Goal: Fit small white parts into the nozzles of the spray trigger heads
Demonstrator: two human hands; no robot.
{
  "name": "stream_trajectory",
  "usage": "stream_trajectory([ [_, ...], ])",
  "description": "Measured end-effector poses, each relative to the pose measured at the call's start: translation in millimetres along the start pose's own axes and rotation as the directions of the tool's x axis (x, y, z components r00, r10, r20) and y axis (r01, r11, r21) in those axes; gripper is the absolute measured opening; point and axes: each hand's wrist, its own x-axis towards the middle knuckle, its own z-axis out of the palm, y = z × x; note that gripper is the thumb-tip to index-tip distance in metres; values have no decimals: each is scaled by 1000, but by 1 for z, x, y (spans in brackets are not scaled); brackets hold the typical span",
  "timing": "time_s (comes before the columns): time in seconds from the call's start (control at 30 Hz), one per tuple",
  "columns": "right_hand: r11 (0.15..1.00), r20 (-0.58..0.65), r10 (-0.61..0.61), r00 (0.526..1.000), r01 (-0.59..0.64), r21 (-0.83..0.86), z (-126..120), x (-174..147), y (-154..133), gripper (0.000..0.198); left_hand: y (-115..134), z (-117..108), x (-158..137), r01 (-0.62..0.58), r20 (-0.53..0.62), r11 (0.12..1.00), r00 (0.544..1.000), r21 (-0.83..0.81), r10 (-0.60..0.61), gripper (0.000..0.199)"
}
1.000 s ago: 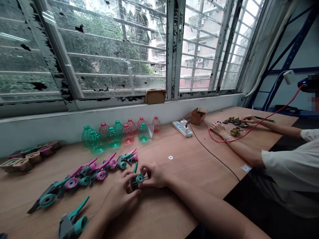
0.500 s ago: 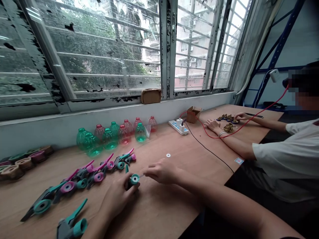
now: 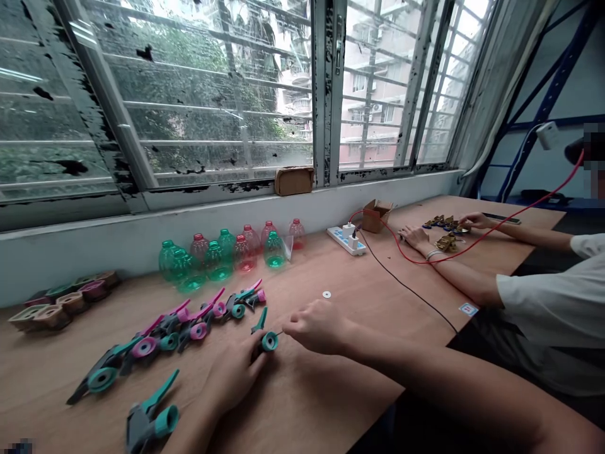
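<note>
My left hand is closed round a spray trigger head with a teal collar and teal lever. The collar's open end faces me and shows a pale ring with a dark centre. My right hand pinches a thin metal rod, whose visible end reaches the collar's right edge; its exact kind is too small to tell. A white washer lies on the table just beyond my right hand. Another teal-and-grey trigger head rests left of my left forearm.
Several pink and teal trigger heads lie in a row at left. Behind them stand green and red clear bottles. Small pots sit far left. A power strip with cables is at back right. A co-worker's hands handle gold-coloured parts.
The view has shifted, so the scene sits slightly further right. My right hand's fingers look more curled, and less of the rod shows between hand and collar. The trigger head stays in my left hand.
</note>
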Motion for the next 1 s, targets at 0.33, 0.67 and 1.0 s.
stream_trajectory([
  [0.33,999,88,-43,995,40,29,-4,5,-9,20,8,-5,-6,-37,39,998,998,-43,39,22],
  [0.67,929,-128,131,983,-77,361,23,-8,-10,25,7,-8,-15,-86,-3,994,996,-61,86,22],
  [1.0,999,5,-24,1000,24,27,3,-1,-13,23,2,1,-11,-86,9,995,996,44,86,15],
])
